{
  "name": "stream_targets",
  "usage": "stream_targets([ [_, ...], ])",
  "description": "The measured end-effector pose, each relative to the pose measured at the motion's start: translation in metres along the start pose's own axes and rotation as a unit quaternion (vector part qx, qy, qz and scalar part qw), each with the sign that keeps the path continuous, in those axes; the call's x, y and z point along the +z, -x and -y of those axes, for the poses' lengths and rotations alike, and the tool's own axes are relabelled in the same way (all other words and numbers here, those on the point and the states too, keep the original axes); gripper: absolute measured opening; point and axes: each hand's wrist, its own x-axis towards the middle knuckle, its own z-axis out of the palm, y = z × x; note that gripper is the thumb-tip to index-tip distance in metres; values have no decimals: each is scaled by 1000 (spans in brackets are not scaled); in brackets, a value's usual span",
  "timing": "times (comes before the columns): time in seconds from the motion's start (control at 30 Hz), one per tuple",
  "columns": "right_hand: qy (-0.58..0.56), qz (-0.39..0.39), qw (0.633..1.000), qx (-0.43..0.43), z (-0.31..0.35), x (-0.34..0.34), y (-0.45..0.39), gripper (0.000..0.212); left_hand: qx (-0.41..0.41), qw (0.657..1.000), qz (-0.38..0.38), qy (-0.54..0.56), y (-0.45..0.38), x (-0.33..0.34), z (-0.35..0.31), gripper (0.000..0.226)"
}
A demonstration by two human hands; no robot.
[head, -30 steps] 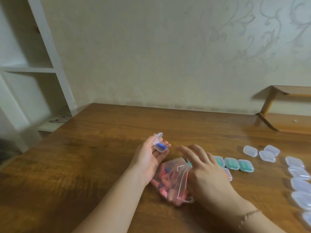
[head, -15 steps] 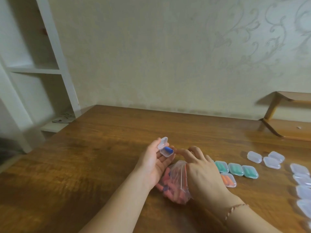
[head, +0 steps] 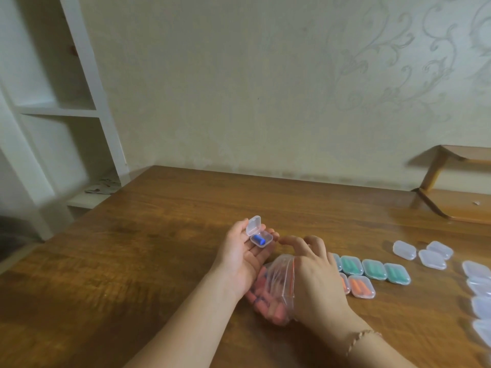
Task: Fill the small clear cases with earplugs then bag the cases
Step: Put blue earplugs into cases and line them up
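We work at a broad wooden table (head: pixel 164 251) set against a pale patterned wall (head: pixel 265 88), with a white shelf unit (head: pixel 69 107) at the far left and a small wooden rack (head: pixel 457 197) at the far right. Near the middle lies a clear zip bag (head: pixel 276 293) of loose pink and blue earplugs, partly under our wrists, probably kept close so the next plug is an easy reach. To its right sit the filled cases (head: pixel 372 270), green ones in a row with orange ones nearer us, and further right a scatter of empty cases (head: pixel 430 254) runs toward the right edge, so filled and unfilled stock seem kept apart. Our left hand (head: pixel 244 258) lies palm up, fingers relaxed, cradling an open case (head: pixel 260 236) whose lid stands up at the far side; one blue earplug (head: pixel 258 239) lies inside, so we judge a second is wanted. Our right hand (head: pixel 316 272) rests over the bag's mouth, fingers loosely bent toward the case; whether they pinch a plug we cannot tell. We can read no brand, label or writing anywhere.
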Motion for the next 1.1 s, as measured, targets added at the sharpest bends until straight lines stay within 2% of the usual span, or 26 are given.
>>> stream_targets([
  [0.07, -19, -11, 1000, 16, -2, 0, 2, 30, 2, 1000, -6, 10, 0, 1, 0, 40],
  [0.23, -64, -30, 997, -3, -14, -22, 12, 19, 3, 1000, -15, 23, 0, 1, 0, 40],
  [0.37, -117, 40, 992, -9, -30, -60, 27, 20, 1, 999, -14, 29, 0, 2, -2, 40],
  [0.43, -134, 48, 990, -10, -44, -74, 29, 13, 4, 1000, -9, 28, 1, 3, -2, 40],
  [0.5, -186, 20, 982, -3, -53, -85, 31, 9, 9, 1000, 5, 25, 5, 4, -2, 40],
  [0.6, -285, -28, 958, 8, -58, -90, 31, 15, 17, 999, 49, 5, 16, 6, -2, 38],
  [0.7, -358, -129, 925, 1, -50, -78, 27, 20, 18, 993, 111, -46, 30, 8, 2, 40],
  [0.77, -344, -187, 920, -7, -43, -65, 25, 19, 14, 986, 143, -84, 38, 8, 7, 41],
  [0.83, -288, -219, 932, -23, -38, -53, 24, 15, 15, 979, 165, -117, 43, 7, 11, 43],
  [0.97, -230, -235, 943, -46, -40, -41, 21, 13, 40, 971, 186, -144, 45, 7, 16, 42],
  [1.1, -213, -251, 942, -64, -40, -38, 20, 20, 52, 966, 205, -146, 44, 6, 16, 42],
])
